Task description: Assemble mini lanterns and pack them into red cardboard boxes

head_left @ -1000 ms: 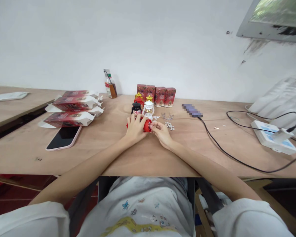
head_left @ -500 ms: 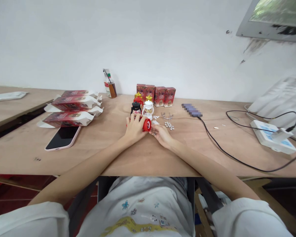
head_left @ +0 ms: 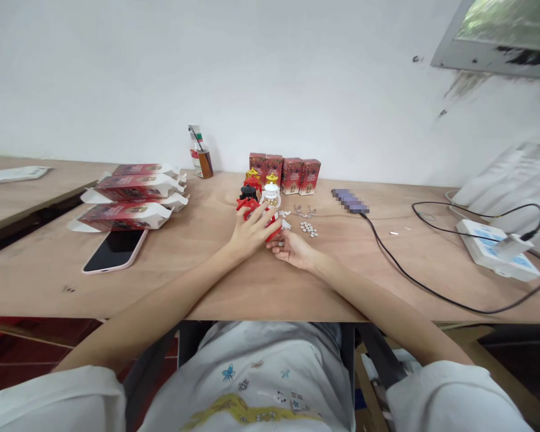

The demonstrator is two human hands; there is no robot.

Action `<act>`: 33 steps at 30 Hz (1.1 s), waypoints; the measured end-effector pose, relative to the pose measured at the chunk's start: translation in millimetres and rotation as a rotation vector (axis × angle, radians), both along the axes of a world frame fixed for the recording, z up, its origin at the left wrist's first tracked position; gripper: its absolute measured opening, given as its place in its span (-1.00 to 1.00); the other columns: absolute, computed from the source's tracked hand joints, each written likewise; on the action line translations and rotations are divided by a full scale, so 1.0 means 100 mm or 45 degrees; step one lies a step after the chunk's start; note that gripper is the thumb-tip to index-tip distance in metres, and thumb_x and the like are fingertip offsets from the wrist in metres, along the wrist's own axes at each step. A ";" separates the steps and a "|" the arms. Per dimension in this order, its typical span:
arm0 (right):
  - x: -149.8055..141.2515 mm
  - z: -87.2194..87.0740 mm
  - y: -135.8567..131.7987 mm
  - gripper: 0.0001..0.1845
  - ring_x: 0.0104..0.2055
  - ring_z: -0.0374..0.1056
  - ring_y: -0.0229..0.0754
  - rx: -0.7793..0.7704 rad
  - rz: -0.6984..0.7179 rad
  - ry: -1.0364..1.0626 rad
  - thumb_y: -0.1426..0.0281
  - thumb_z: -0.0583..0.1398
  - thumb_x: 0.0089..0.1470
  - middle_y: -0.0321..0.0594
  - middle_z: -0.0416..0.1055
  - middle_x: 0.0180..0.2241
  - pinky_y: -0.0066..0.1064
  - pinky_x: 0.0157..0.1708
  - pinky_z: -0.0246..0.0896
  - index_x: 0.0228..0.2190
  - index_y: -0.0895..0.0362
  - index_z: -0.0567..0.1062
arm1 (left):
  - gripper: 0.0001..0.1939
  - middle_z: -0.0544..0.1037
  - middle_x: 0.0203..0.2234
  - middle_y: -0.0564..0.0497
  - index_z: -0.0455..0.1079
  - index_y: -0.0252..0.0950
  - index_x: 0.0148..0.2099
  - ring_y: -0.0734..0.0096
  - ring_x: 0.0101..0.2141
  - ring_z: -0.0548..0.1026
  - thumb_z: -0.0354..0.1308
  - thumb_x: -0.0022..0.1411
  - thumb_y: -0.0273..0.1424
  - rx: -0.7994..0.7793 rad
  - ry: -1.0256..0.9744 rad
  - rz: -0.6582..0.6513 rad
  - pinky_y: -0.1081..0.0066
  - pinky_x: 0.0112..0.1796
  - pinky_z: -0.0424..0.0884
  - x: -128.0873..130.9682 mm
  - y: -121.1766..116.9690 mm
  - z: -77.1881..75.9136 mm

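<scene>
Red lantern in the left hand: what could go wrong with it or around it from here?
The red lantern, held by the left hand, might knock the black lantern or the white lantern close behind it. The right hand could scatter the loose round discs lying nearby if it swings outward.

Red lantern (head_left: 249,204) — middle out of sight

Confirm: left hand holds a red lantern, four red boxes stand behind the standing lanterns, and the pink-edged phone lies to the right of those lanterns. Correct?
Not quite: the pink-edged phone lies to the left of the standing lanterns; see the head view. Left hand holding a red lantern and four red boxes behind: right.
</scene>
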State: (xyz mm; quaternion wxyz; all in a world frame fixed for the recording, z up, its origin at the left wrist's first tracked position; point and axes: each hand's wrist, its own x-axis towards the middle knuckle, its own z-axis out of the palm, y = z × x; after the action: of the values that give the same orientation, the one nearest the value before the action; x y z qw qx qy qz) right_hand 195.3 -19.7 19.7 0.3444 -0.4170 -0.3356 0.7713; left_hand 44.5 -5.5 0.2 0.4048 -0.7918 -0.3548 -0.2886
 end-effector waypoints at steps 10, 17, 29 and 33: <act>0.02 0.00 0.02 -0.72 -0.75 -0.16 -0.50 -0.004 0.094 -0.048 0.50 -0.09 0.18 -0.39 0.14 -0.68 -0.66 -0.82 -0.45 -0.53 0.18 0.26 | -0.74 0.43 0.08 -0.07 0.36 -0.12 -0.01 0.13 0.13 0.30 -0.03 0.30 -0.44 -0.323 -0.184 -0.025 0.05 0.03 0.09 -0.02 -0.01 0.03; 0.35 -0.05 0.41 -0.80 -0.75 -0.21 -0.47 0.494 -0.477 -0.159 0.40 0.08 0.01 -0.49 0.00 -0.72 -0.60 -0.78 -0.38 -0.60 0.12 0.22 | -0.59 0.41 0.05 -0.18 0.26 -0.27 0.03 0.19 0.07 0.37 0.15 0.15 -0.28 -0.491 -0.689 -0.378 0.18 0.01 0.31 -0.09 0.01 0.11; 0.78 -0.36 1.01 -0.82 -0.64 0.15 -0.39 0.574 -0.903 -0.219 0.48 0.02 -0.06 -0.39 0.27 -0.66 -0.57 -0.61 0.06 -0.64 0.13 0.26 | -0.61 0.45 -0.01 -0.18 0.25 -0.29 0.04 0.06 0.04 0.34 0.10 0.13 -0.46 -0.456 -0.569 -0.001 0.08 -0.01 0.24 -0.07 0.02 0.09; 0.72 -0.37 1.02 -0.81 -0.50 0.34 -0.35 0.578 -0.831 -0.171 0.45 0.01 0.00 -0.33 0.40 -0.57 -0.54 -0.40 0.24 -0.59 0.12 0.32 | -0.63 0.39 0.09 -0.17 0.31 -0.23 0.02 0.09 0.13 0.26 -0.09 0.22 -0.59 -0.426 -0.362 0.115 -0.05 0.07 0.07 -0.10 0.03 0.11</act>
State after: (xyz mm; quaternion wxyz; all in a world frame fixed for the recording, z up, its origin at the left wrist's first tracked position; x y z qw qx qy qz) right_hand 267.6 81.9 -17.1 0.6320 -0.4644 -0.3691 0.4987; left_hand 34.8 -2.9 10.9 0.2262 -0.7827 -0.4863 -0.3159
